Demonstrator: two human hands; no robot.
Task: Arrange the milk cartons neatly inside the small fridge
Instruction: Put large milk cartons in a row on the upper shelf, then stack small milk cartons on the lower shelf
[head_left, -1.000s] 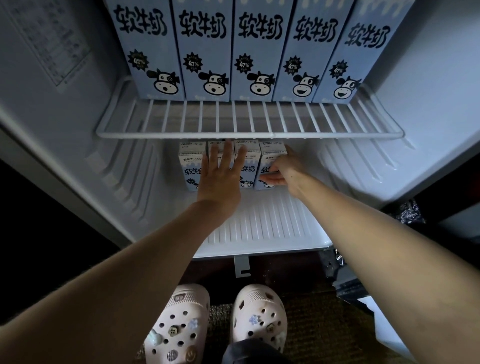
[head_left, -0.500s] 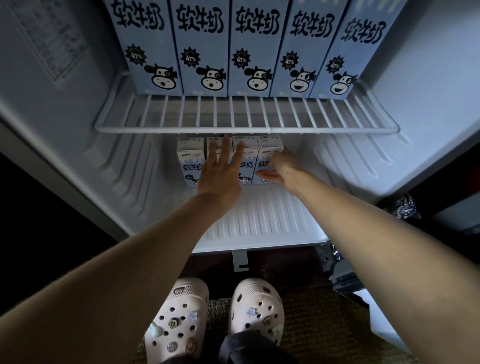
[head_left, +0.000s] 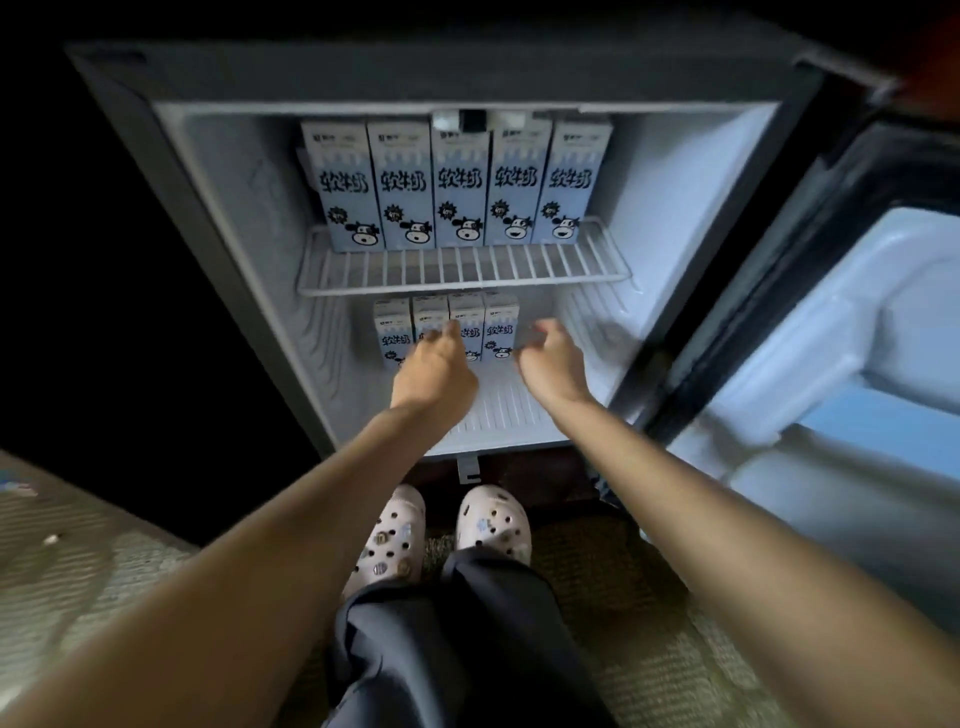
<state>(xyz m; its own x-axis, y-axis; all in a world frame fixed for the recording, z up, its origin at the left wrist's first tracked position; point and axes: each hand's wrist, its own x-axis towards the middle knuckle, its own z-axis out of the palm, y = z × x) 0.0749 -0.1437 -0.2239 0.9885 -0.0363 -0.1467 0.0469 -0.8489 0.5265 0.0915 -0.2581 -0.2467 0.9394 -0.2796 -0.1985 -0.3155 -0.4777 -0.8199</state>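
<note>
The small fridge (head_left: 218, 218) stands open. Several pale blue milk cartons with cow faces (head_left: 460, 189) stand upright in a row at the back of the white wire shelf (head_left: 467, 270). Below it, another row of several cartons (head_left: 498, 325) stands on the fridge floor, set left of centre. My left hand (head_left: 434, 366) hovers in front of the lower row with fingers loosely curled, holding nothing. My right hand (head_left: 550, 358) is just right of that row, fingers curled and apart from the cartons, also holding nothing.
The fridge door (head_left: 852, 332) is swung open at the right. The ribbed fridge floor (head_left: 506, 410) shows bare room to the right of the lower row. My feet in pale clogs (head_left: 447, 530) stand on carpet before the fridge. A light surface (head_left: 57, 561) lies at lower left.
The view has pulled back, showing the whole fridge. Both hands have come off the lower cartons and drawn back slightly, with their fingers curling in.
</note>
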